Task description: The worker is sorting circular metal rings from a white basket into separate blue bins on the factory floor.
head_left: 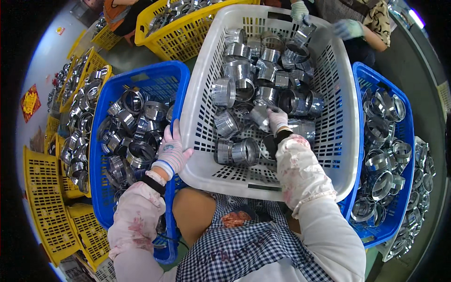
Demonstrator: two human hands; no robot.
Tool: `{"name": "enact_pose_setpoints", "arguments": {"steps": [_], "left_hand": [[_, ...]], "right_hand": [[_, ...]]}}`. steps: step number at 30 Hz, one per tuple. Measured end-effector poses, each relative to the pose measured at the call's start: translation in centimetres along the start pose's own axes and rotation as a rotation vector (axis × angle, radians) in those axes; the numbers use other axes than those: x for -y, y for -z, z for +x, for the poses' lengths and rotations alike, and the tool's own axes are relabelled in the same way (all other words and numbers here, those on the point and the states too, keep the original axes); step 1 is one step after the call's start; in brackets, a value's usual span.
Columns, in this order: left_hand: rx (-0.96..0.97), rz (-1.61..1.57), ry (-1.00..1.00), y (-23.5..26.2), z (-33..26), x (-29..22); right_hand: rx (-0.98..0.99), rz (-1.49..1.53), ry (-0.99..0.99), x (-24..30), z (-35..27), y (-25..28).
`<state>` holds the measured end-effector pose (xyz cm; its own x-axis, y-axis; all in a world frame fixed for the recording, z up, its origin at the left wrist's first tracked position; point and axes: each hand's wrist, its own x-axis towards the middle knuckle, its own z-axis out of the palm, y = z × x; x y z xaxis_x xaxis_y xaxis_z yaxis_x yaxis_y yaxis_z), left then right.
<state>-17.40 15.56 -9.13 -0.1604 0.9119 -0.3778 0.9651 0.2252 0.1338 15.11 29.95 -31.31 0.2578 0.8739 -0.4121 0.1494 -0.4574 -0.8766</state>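
Mirror-bright metal rings (236, 70) gleam with smooth, polished walls against a white basket (221, 185) of smooth plastic with a soft sheen. Blue baskets (102, 183) show glossier plastic; gloves (172, 153) are matt knit, sleeves (299, 171) puckered cloth, the apron (209, 258) matt fabric.

Head-worn fisheye, looking down, near, distances uncertain toward rim

metal rings (268, 73) crowd basket (225, 185); near-left corner (201, 163) free

A factory workshop — crates (350, 141) heaped with metal rings (238, 152).
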Motion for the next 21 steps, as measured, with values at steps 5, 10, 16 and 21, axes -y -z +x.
{"name": "enact_pose_setpoints", "arguments": {"steps": [5,10,16,21], "left_hand": [[-0.039,0.055,-0.014,0.0,-0.1,-0.6],[-0.633,-0.008,-0.614,-2.3,-4.1,-6.7],[-0.790,-0.115,-0.966,-0.6,-8.6,-11.5],[-0.825,-0.675,-0.884,1.2,-11.9,-12.7]], "right_hand": [[0.369,0.403,0.093,8.3,-6.3,4.3],[0.363,0.343,0.355,14.9,-16.4,6.9],[0.694,0.926,0.114,16.7,-24.8,10.6],[0.553,0.733,0.422,19.4,-31.3,13.4]]}}
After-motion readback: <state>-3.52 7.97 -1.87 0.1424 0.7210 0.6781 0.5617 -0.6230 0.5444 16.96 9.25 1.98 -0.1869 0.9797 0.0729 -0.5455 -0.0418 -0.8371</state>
